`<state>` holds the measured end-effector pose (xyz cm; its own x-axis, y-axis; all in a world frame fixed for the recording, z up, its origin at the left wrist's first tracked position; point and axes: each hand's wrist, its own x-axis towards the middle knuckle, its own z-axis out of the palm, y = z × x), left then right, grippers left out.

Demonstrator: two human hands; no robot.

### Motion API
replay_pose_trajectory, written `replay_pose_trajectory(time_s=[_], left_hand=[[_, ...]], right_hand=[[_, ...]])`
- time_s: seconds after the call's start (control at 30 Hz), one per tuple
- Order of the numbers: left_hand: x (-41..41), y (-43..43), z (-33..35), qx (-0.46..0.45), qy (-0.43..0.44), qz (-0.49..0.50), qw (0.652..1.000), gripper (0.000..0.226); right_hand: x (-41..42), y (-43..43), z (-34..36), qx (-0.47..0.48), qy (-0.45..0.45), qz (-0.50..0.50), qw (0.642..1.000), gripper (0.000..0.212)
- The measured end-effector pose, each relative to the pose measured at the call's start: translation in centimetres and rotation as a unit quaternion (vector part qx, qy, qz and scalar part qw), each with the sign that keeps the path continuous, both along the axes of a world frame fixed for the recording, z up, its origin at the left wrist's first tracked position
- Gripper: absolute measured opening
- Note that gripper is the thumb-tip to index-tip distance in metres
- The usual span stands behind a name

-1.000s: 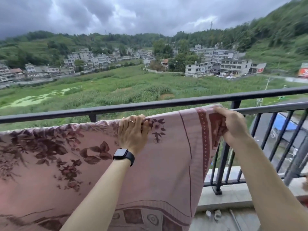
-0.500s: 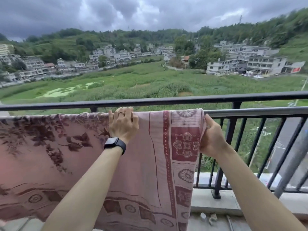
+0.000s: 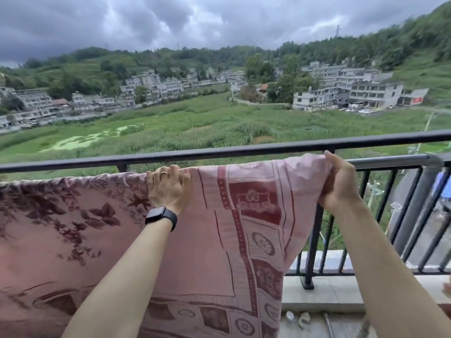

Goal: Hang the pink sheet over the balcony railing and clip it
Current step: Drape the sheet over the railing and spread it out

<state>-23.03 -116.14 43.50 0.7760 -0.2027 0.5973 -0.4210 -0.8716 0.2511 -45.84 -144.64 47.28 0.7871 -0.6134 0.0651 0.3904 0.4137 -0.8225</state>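
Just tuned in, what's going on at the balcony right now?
A person is hanging the pink sheet over the lower bar of the balcony railing. The left hand, with a watch on its wrist, grips the sheet's top fold on the bar. The right hand holds the sheet's right edge, raised a little above the bar. No clip shows on the sheet.

Head camera looks forward, slightly down (close) at railing [image 3: 244, 150].

Dark balcony railing [image 3: 268, 148]; pink sheet [image 3: 207, 240] draped over its lower rail.
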Motion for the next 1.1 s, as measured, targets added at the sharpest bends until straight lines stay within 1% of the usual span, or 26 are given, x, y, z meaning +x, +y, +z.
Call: replay_pose_trajectory(time_s=[0.07, 0.13, 0.17, 0.23, 0.27, 0.33, 0.43, 0.47, 0.5, 0.6, 0.67, 0.73, 0.8, 0.87, 0.9, 0.93, 0.97, 1.0, 1.03, 1.07, 1.1], left_hand=[[-0.3, -0.6, 0.1, -0.020, -0.004, 0.009, 1.000, 0.046], [-1.2, -1.6, 0.3, -0.040, -0.030, 0.006, 0.999, 0.044], [-1.7, -2.3, 0.5, -0.044, -0.047, -0.011, 0.998, 0.043], [-3.1, -4.3, 0.9, -0.028, -0.070, -0.059, 0.995, 0.046], [-4.0, -5.5, 1.1, -0.014, -0.068, -0.083, 0.994, 0.048], [-5.5, -8.0, 1.1, 0.013, -0.050, -0.118, 0.992, 0.052], [-5.9, -9.6, 0.6, 0.012, -0.016, -0.113, 0.993, 0.054], [-5.7, -9.6, 0.4, 0.005, -0.014, -0.108, 0.994, 0.053], [-5.4, -9.5, 0.4, 0.001, -0.016, -0.103, 0.995, 0.052], [-5.4, -9.4, 0.2, 0.011, -0.024, -0.087, 0.996, 0.051], [-5.7, -9.6, 0.1, 0.009, -0.031, -0.064, 0.997, 0.055], [-5.9, -9.5, 0.3, 0.002, -0.026, -0.035, 0.999, 0.059], [-5.8, -9.2, 0.4, 0.017, -0.021, -0.005, 1.000, 0.058], [-5.7, -9.0, 0.5, 0.047, -0.029, 0.018, 0.998, 0.056], [-5.7, -9.1, 0.6, 0.054, -0.029, 0.025, 0.998, 0.054], [-6.0, -9.3, 0.8, 0.055, -0.020, 0.035, 0.998, 0.052], [-6.3, -9.7, 0.9, 0.048, -0.003, 0.049, 0.998, 0.050], [-6.9, -10.4, 1.1, 0.032, 0.019, 0.067, 0.997, 0.047], [-7.4, -11.2, 1.3, 0.014, 0.034, 0.082, 0.996, 0.046], [-8.1, -12.3, 1.5, 0.000, 0.029, 0.083, 0.996, 0.046], [-9.1, -13.5, 1.7, -0.008, 0.008, 0.068, 0.998, 0.047]], right_hand=[[0.0, 0.5, -2.9, 0.090, 0.019, 0.042, 0.995, 0.059], [-0.1, 1.0, -4.8, 0.147, 0.048, 0.069, 0.986, 0.053], [0.1, 1.1, -5.2, 0.142, 0.051, 0.093, 0.984, 0.050], [0.7, 1.5, -5.1, 0.083, 0.048, 0.140, 0.985, 0.053], [1.0, 1.8, -4.7, 0.051, 0.053, 0.158, 0.985, 0.054], [1.6, 2.3, -3.6, 0.023, 0.053, 0.190, 0.980, 0.052], [1.7, 1.7, -2.5, -0.008, 0.066, 0.203, 0.977, 0.044], [1.4, 1.1, -2.3, -0.037, 0.081, 0.198, 0.976, 0.042], [1.2, 0.4, -2.2, -0.075, 0.104, 0.180, 0.975, 0.040], [0.1, -1.7, -1.7, -0.180, 0.179, 0.056, 0.966, 0.035], [-0.8, -3.4, -1.1, -0.211, 0.172, 0.012, 0.962, 0.031], [-2.2, -5.9, 0.3, -0.152, 0.123, -0.014, 0.981, 0.032], [-4.3, -8.9, 1.3, -0.086, 0.067, -0.063, 0.992, 0.029], [-6.4, -10.8, 0.8, -0.090, 0.043, -0.103, 0.990, 0.024], [-7.2, -11.0, -0.2, -0.099, 0.040, -0.092, 0.990, 0.023], [-7.8, -10.8, -1.4, -0.094, 0.047, -0.058, 0.993, 0.023], [-8.3, -10.5, -2.6, -0.075, 0.055, -0.002, 0.996, 0.026], [-8.4, -10.5, -3.7, -0.038, 0.068, 0.055, 0.995, 0.032], [-8.3, -10.7, -4.5, 0.019, 0.080, 0.105, 0.991, 0.039], [-8.2, -10.9, -4.9, 0.076, 0.087, 0.148, 0.982, 0.045], [-7.9, -11.1, -5.0, 0.110, 0.090, 0.179, 0.974, 0.047]])
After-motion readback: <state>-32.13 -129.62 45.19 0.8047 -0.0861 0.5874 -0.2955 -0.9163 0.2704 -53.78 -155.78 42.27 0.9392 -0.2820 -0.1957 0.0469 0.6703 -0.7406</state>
